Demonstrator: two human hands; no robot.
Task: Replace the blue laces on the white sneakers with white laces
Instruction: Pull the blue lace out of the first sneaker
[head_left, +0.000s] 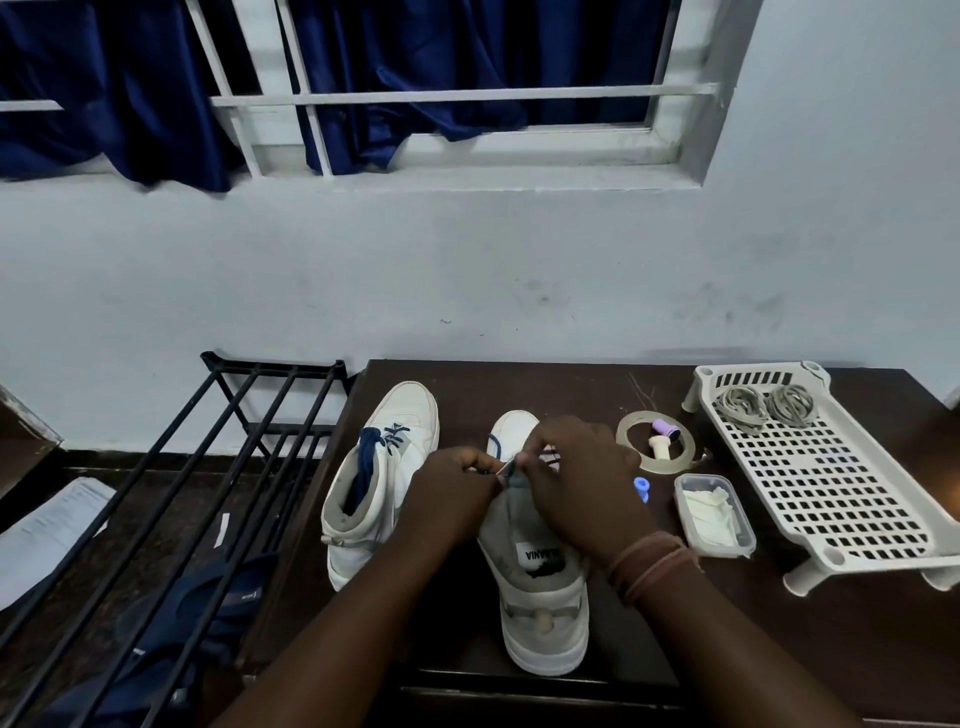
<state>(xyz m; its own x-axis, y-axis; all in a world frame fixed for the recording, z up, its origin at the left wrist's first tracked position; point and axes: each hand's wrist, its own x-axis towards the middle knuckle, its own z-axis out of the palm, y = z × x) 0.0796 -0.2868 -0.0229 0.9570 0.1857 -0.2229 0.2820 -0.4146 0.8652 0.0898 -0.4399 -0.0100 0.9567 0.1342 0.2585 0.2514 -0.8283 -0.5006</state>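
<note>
Two white high-top sneakers stand on a dark worktop (727, 639), toes pointing away. Over the right sneaker (540, 582), the left hand (457, 493) and right hand (582, 483) meet, fingers of both pinching its blue lace (548, 460) near the eyelets. The left sneaker (379, 478) keeps its blue lace. Far right, two coiled pale laces (763, 408) lie in a white slotted tray (831, 499).

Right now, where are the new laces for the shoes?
In the head view, two coiled lace bundles lie at the far end of the white slotted tray, on the table's right side, beyond the clear plastic box.
</note>
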